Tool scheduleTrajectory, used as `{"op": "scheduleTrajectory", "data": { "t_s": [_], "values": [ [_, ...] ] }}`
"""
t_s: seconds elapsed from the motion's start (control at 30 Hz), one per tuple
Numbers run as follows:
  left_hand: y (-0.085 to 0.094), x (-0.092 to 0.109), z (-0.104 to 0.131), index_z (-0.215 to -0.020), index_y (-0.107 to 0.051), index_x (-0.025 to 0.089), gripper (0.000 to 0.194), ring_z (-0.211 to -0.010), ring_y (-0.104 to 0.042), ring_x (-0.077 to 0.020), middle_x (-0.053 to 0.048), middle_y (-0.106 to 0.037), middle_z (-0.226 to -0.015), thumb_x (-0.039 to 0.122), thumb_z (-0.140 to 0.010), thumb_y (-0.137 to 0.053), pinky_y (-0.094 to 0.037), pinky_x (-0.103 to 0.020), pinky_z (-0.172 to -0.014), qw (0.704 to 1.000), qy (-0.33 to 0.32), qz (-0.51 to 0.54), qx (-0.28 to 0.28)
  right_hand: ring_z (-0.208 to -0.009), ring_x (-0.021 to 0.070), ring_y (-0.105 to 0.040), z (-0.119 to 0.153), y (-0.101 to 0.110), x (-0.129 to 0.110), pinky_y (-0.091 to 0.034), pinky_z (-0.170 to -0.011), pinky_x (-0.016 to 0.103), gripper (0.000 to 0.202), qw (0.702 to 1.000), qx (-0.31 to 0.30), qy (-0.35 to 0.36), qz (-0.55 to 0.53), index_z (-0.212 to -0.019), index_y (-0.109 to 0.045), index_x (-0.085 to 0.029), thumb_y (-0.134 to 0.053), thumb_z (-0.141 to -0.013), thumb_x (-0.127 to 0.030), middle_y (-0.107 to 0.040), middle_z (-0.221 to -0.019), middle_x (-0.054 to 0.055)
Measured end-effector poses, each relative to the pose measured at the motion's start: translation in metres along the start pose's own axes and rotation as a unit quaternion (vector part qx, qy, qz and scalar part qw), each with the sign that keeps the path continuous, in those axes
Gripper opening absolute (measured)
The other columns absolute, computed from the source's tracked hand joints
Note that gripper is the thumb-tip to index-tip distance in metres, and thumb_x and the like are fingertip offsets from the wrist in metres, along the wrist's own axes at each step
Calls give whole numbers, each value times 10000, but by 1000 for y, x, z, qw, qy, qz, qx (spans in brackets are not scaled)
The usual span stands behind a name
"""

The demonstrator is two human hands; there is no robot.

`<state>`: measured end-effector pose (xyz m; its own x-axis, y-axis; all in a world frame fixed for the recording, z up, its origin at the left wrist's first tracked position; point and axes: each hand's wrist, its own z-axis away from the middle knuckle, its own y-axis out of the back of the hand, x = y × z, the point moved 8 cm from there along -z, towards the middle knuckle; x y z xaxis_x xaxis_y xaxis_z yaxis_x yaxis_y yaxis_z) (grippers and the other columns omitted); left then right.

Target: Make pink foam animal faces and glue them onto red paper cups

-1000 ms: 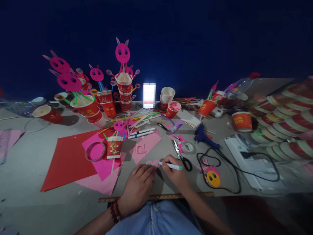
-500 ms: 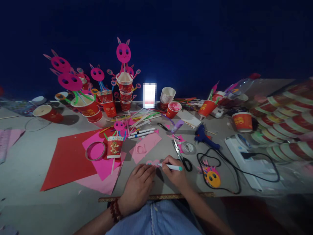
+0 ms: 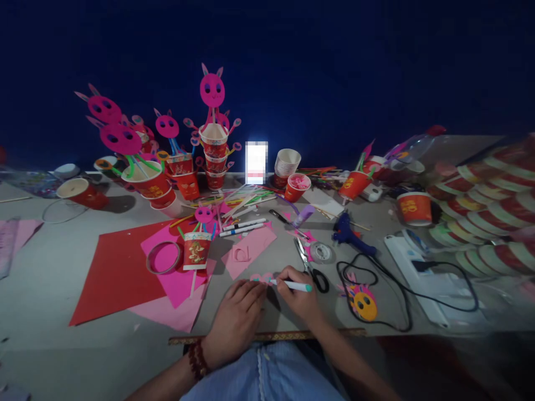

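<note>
**Grey worktop (image 3: 234,312), dark blue backdrop (image 3: 267,67), marker (image 3: 297,285) in hand**

So the backdrop's dark and the worktop is seriously cluttered. Call the small pink cut-outs (image 3: 266,277) the clock's middle, they're lying near the front edge.

Left hand (image 3: 239,312) comes in from 7 o'clock, palm down, fingers flattish and close together, tips at the cut-outs and hiding part of them. Can't tell if there's anything under the palm. Right hand (image 3: 297,292) is at about 4, pinched narrow around that white marker with the green end. Its tip points at 9, right at the cut-outs, but I can't tell if it touches.

Scissors (image 3: 320,280) sit between 2 and 3, tape roll (image 3: 321,252) just beside them at 2, blue glue gun (image 3: 353,239) further out at 2. An orange paper face (image 3: 365,306) lies between 3 and 4, with black cable (image 3: 407,306) looped around it. White power strip (image 3: 407,267) is well out at 3.

Pale pink paper (image 3: 261,245) is around 11 to 12, with more pens (image 3: 244,228) beyond it. A red cup figure (image 3: 195,250) is at 10, and a big red sheet (image 3: 121,273) is out at 9.

Far back: a cup tower (image 3: 215,147) with a pink face between 11 and 12, bright pixelated rectangle (image 3: 256,161) at 12, cup of pink bits (image 3: 296,189) at 1.
</note>
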<state>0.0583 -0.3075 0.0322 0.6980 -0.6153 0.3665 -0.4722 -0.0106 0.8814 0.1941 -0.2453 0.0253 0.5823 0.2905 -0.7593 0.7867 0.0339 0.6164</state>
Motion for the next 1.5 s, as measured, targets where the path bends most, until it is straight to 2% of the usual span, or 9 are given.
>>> {"op": "scheduleTrajectory", "data": {
  "t_s": [1.03, 1.5],
  "values": [
    [2, 0, -1, -1275, -580, 153, 358, -1179, -600, -248, -94, -685, -1261, 125, -930, -489, -468, -470, -1035, 1000, 3, -1, 3, -522, 145, -538, 0, -1, -1, -391, -533, 251, 218, 1000, 1, 11, 6, -658, -529, -237, -517, -870, -287, -593, -573, -25],
    [-1, 0, 0, -1287, -573, 148, 362, -1179, -595, -254, -86, -681, -1274, 138, -934, -495, -452, -466, -1039, 1000, 2, -4, -6, -559, 156, -589, 0, -3, 2, -410, -566, 251, 192, 1000, -10, 8, 10, -710, -556, -233, -516, -889, -292, -626, -610, -15]
  ]
}}
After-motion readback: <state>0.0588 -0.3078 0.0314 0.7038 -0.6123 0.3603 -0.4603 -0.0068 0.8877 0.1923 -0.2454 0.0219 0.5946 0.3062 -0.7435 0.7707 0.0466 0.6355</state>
